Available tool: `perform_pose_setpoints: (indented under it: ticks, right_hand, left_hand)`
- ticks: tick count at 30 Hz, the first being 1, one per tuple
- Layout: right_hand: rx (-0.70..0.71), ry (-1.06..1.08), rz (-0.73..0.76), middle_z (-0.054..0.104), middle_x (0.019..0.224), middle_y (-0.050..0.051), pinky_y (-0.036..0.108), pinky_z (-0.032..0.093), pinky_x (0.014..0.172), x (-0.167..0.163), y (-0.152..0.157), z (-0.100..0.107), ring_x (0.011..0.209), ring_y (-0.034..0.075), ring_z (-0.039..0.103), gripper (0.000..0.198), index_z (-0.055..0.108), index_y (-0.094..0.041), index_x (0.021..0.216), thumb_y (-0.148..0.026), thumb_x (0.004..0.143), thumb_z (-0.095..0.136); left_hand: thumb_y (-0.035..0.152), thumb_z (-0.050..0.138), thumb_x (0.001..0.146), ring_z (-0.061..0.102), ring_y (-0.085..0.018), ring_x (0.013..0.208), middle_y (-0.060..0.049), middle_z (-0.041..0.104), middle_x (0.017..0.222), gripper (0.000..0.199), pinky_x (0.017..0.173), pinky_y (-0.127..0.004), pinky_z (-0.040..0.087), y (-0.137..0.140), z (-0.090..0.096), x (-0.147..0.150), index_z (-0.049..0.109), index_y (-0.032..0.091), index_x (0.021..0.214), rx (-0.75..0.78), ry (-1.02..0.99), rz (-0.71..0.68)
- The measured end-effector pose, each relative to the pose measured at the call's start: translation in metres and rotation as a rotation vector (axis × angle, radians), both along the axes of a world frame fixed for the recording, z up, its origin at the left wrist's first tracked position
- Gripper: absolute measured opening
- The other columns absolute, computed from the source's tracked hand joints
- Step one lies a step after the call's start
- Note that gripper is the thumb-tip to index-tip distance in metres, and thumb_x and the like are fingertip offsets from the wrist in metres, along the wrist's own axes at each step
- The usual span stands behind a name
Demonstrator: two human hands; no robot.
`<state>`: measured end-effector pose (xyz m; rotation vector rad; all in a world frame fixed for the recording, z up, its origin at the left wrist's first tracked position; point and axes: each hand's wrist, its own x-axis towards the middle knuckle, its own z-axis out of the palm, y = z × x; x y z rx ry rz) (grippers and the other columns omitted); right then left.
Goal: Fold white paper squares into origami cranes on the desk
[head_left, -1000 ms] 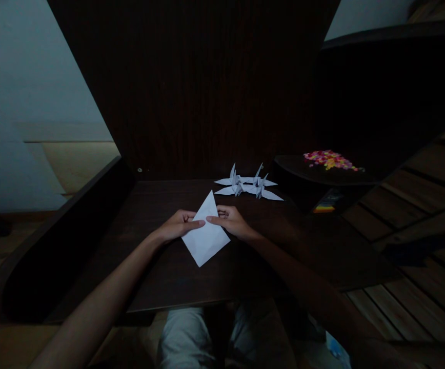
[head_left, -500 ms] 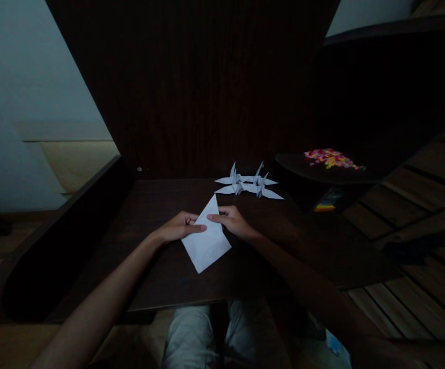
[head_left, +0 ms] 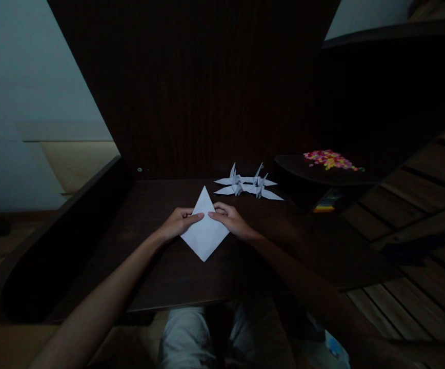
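Observation:
A white sheet of folded paper [head_left: 204,238], kite-shaped with one point away from me, is held between both hands over the dark desk. My left hand [head_left: 179,222] pinches its left edge, thumb on top and fingers underneath. On the opposite edge, my right hand [head_left: 230,219] grips in the same way, its thumb tip close to the left one. The fingers beneath the paper are partly hidden. Just beyond the paper, several white origami cranes [head_left: 259,190] stand grouped with wings spread and touching or nearly so.
The dark wooden desk [head_left: 161,277] has a raised side panel [head_left: 61,236] at left and a tall back panel [head_left: 207,92]. At right, a low rounded shelf [head_left: 295,166] bears a heap of small pink, red and yellow pieces [head_left: 330,159]. Wooden slats [head_left: 410,200] lie further right.
The paper has turned slightly anticlockwise, so its far point now aims straight ahead rather than to the right. Both thumbs have shifted on it, and the left hand sits a little higher.

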<state>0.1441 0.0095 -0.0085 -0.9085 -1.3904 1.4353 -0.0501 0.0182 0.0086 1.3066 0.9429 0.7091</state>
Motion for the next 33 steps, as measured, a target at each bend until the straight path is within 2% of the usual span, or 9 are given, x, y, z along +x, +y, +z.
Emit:
perform_pose_setpoints:
  ticks: [3, 7, 11, 13, 16, 19, 23, 29, 33]
  right_hand:
    - [0.020, 0.001, 0.002, 0.065, 0.074, -0.002, 0.024, 0.046, 0.061, 0.003, 0.002, -0.001, 0.066, 0.014, 0.062, 0.034, 0.059, -0.019, 0.092, -0.028, 0.064, 0.074]
    - [0.087, 0.009, -0.094, 0.062, 0.071, -0.004, 0.025, 0.046, 0.061, 0.005, 0.007, -0.006, 0.065, 0.014, 0.061, 0.041, 0.055, -0.021, 0.099, -0.023, 0.062, 0.073]
    - [0.150, 0.046, -0.200, 0.060, 0.069, -0.005, 0.025, 0.045, 0.060, 0.005, 0.011, -0.008, 0.064, 0.014, 0.059, 0.038, 0.053, -0.023, 0.098, -0.023, 0.064, 0.071]
    - [0.155, 0.041, -0.228, 0.060, 0.069, -0.004, 0.026, 0.045, 0.061, 0.005, 0.012, -0.008, 0.065, 0.014, 0.059, 0.031, 0.055, -0.022, 0.091, -0.024, 0.064, 0.070]
    - [0.143, 0.018, -0.262, 0.059, 0.068, -0.003, 0.026, 0.043, 0.062, 0.005, 0.012, -0.006, 0.066, 0.014, 0.057, 0.023, 0.057, -0.021, 0.084, -0.025, 0.064, 0.068]
    - [0.126, 0.009, -0.297, 0.059, 0.068, -0.003, 0.025, 0.042, 0.062, 0.005, 0.011, -0.004, 0.066, 0.014, 0.056, 0.021, 0.058, -0.020, 0.081, -0.025, 0.062, 0.066]
    - [0.106, 0.005, -0.310, 0.058, 0.070, -0.001, 0.024, 0.038, 0.058, 0.007, 0.011, -0.004, 0.066, 0.014, 0.051, 0.013, 0.063, -0.019, 0.074, -0.026, 0.064, 0.059]
    - [-0.018, 0.104, -0.239, 0.062, 0.084, 0.001, 0.022, 0.035, 0.052, 0.011, 0.008, -0.002, 0.069, 0.015, 0.050, 0.031, 0.067, -0.020, 0.081, -0.021, 0.056, 0.048]
    - [-0.008, 0.123, -0.240, 0.061, 0.077, 0.000, 0.021, 0.033, 0.052, 0.011, 0.007, 0.000, 0.066, 0.014, 0.048, 0.035, 0.067, -0.020, 0.080, -0.018, 0.051, 0.047]
  left_hand:
    - [0.048, 0.077, 0.064, 0.064, -0.018, 0.062, -0.005, 0.071, 0.075, 0.043, 0.058, -0.027, 0.047, 0.003, -0.002, -0.001, 0.070, 0.012, 0.087, -0.003, -0.043, 0.101]
    - [0.046, 0.076, 0.065, 0.064, -0.019, 0.065, -0.006, 0.071, 0.078, 0.048, 0.060, -0.028, 0.048, 0.007, -0.003, -0.001, 0.065, 0.013, 0.098, 0.009, -0.082, 0.148]
    - [0.030, 0.078, 0.063, 0.065, -0.019, 0.071, -0.004, 0.070, 0.085, 0.065, 0.064, -0.028, 0.049, 0.009, -0.004, -0.002, 0.049, 0.019, 0.120, 0.062, -0.157, 0.186]
    - [0.021, 0.077, 0.060, 0.064, -0.018, 0.073, -0.002, 0.069, 0.090, 0.070, 0.064, -0.027, 0.048, 0.011, -0.005, -0.003, 0.045, 0.023, 0.122, 0.095, -0.202, 0.201]
    - [0.014, 0.071, 0.057, 0.062, -0.016, 0.075, -0.002, 0.067, 0.095, 0.053, 0.064, -0.025, 0.046, 0.012, -0.006, -0.004, 0.057, 0.020, 0.107, 0.127, -0.187, 0.180]
    - [0.012, 0.067, 0.056, 0.059, -0.015, 0.072, -0.002, 0.067, 0.089, 0.039, 0.063, -0.025, 0.043, 0.010, -0.003, -0.005, 0.066, 0.017, 0.095, 0.119, -0.109, 0.162]
    - [0.012, 0.065, 0.053, 0.057, -0.017, 0.072, -0.002, 0.068, 0.083, 0.045, 0.063, -0.026, 0.041, 0.007, 0.001, -0.006, 0.069, 0.016, 0.098, 0.093, -0.125, 0.162]
    - [0.009, 0.057, 0.049, 0.055, -0.017, 0.074, -0.006, 0.068, 0.093, 0.057, 0.060, -0.024, 0.037, 0.006, 0.002, -0.008, 0.069, 0.014, 0.105, 0.100, -0.290, 0.113]
    - [0.007, 0.057, 0.047, 0.056, -0.020, 0.082, -0.008, 0.068, 0.100, 0.064, 0.064, -0.024, 0.038, 0.006, 0.003, -0.008, 0.067, 0.015, 0.110, 0.096, -0.339, 0.057]
